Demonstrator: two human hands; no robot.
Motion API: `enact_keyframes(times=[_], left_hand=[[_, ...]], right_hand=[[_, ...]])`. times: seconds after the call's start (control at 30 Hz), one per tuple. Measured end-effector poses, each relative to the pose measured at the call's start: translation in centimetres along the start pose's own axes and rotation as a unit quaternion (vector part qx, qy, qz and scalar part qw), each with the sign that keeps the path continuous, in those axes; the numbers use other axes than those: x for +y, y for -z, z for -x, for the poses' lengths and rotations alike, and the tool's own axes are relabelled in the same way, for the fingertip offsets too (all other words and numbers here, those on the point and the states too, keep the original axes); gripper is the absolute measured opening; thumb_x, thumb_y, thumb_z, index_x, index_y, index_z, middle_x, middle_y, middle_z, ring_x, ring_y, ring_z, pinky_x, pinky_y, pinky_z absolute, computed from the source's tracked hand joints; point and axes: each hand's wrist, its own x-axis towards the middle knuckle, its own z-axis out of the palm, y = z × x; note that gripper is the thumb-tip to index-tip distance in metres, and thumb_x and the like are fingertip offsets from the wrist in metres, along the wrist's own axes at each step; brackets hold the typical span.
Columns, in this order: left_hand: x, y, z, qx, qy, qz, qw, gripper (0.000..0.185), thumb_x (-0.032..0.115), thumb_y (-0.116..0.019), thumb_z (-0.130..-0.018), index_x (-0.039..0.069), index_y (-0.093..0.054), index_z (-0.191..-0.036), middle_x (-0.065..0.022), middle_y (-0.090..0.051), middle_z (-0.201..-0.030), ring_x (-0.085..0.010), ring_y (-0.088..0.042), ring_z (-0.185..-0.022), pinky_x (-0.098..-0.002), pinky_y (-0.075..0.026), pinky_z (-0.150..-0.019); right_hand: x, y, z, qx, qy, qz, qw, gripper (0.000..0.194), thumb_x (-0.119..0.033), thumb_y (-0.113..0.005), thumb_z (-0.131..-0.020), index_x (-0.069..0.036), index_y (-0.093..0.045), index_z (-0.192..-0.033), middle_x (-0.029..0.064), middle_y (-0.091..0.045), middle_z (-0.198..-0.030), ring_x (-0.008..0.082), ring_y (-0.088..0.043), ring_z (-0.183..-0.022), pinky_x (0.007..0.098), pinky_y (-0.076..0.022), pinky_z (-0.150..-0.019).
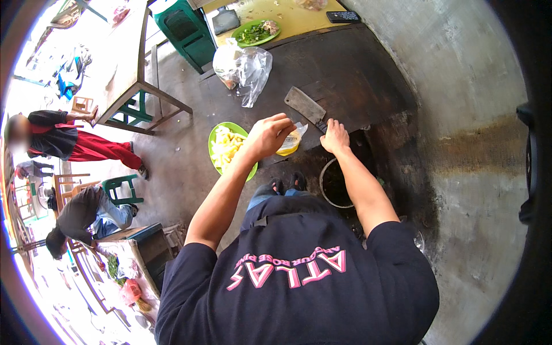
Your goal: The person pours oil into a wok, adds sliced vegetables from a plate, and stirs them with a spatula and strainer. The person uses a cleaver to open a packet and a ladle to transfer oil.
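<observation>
My right hand (335, 137) is closed around the dark handle of a cleaver (305, 105), whose wide blade lies over the dark worktop. My left hand (271, 136) hangs above the worktop's near edge with its fingers bent; whether it holds anything is hidden. Beside and partly beneath its fingers is a yellow packet or tub with clear plastic (290, 144). Left of this hand sits a green plate (211, 144) of pale yellow cut pieces, partly covered by my forearm. Farther back lies a clear plastic bag (254, 71) with things in it.
A green plate of chopped greens (254, 34), a dark phone (343, 17) and a grey board (225, 20) are on the yellow surface behind. A round container (337, 183) stands below my right forearm. A wall is at right; two people and a wooden table (125, 88) are at left.
</observation>
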Motion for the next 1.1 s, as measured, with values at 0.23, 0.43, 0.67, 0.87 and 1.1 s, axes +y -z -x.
enact_keyframes(times=[0.23,0.43,0.67,0.87,1.1], left_hand=[[-0.2,-1.1,-0.2,0.101,-0.011,-0.002,0.995,0.009,0.015,-0.069,-0.083,0.006,-0.07,-0.082,-0.0073,-0.063,-0.079,-0.027,-0.063,-0.076,-0.037,-0.051,-0.067],[0.0,-1.6,-0.2,0.151,-0.031,0.01,0.988,0.005,0.012,-0.07,-0.08,0.008,-0.071,-0.083,-0.0055,-0.064,-0.079,-0.0248,-0.062,-0.078,-0.0353,-0.051,-0.069],[0.2,-1.4,-0.1,0.125,-0.028,0.005,0.992,0.006,0.011,-0.07,-0.079,0.007,-0.07,-0.084,-0.0051,-0.067,-0.082,-0.0246,-0.062,-0.079,-0.0351,-0.051,-0.071],[-0.5,-1.5,0.3,0.128,-0.03,0.002,0.991,0.014,0.007,-0.069,-0.073,0.006,-0.069,-0.087,-0.0134,-0.066,-0.091,-0.0335,-0.062,-0.091,-0.0409,-0.051,-0.08],[-0.1,-1.7,0.2,0.129,-0.018,0.015,0.991,0.009,0.008,-0.068,-0.079,0.006,-0.069,-0.087,-0.0087,-0.067,-0.088,-0.0288,-0.062,-0.085,-0.0376,-0.05,-0.076]], right_hand=[[-0.5,0.8,2.4,-0.037,-0.117,-0.258,0.958,0.043,-0.035,-0.055,-0.09,-0.005,-0.045,-0.12,0.0114,-0.057,-0.077,0.0255,-0.059,-0.069,0.0382,-0.0505,-0.066],[0.8,9.6,14.6,-0.137,-0.048,-0.703,0.697,0.059,-0.046,-0.045,-0.099,-0.013,-0.033,-0.147,-0.0004,-0.04,-0.058,0.0079,-0.04,-0.047,0.0225,-0.0329,-0.043],[-3.4,12.1,18.5,-0.164,0.089,-0.743,0.643,0.076,-0.016,-0.048,-0.083,-0.009,-0.019,-0.153,0.0092,-0.049,-0.058,0.0163,-0.047,-0.044,0.0289,-0.046,-0.047],[-4.7,12.4,15.7,-0.187,0.152,-0.698,0.674,0.078,-0.004,-0.035,-0.078,-0.006,-0.013,-0.153,0.0108,-0.053,-0.06,0.0165,-0.049,-0.044,0.0299,-0.0468,-0.047],[-5.7,12.6,13.8,-0.161,0.069,-0.68,0.712,0.06,-0.016,-0.039,-0.092,-0.002,-0.024,-0.148,0.0069,-0.046,-0.056,0.0129,-0.043,-0.045,0.0268,-0.0427,-0.048]])
